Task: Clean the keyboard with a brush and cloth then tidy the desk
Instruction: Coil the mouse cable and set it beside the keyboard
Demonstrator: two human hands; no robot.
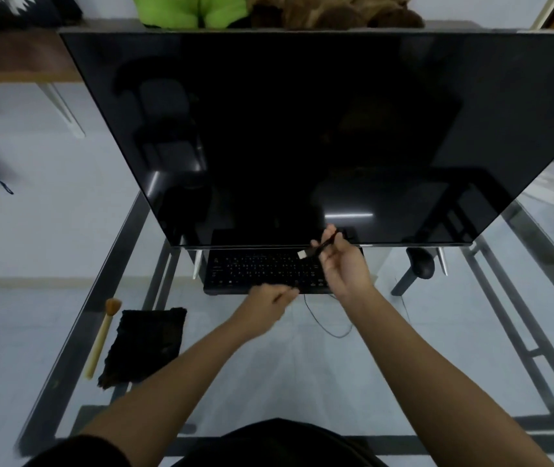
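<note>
A black keyboard (255, 269) lies on the glass desk (302, 375), partly under the big dark monitor (285, 139). My right hand (344, 264) hovers over the keyboard's right end and is closed on its black cable near the silver USB plug (303, 253). My left hand (268, 303) sits at the keyboard's front edge and pinches the same thin cable (327, 328), which loops down onto the glass. A wooden-handled brush (102, 335) with tan bristles and a black cloth (145, 345) lie side by side at the desk's left.
A black mouse (421, 262) rests to the right of the keyboard. The monitor's metal feet (197, 264) stand at both sides of the keyboard. The desk's dark metal frame (518, 315) shows through the glass. Plush toys (302, 10) sit behind the monitor.
</note>
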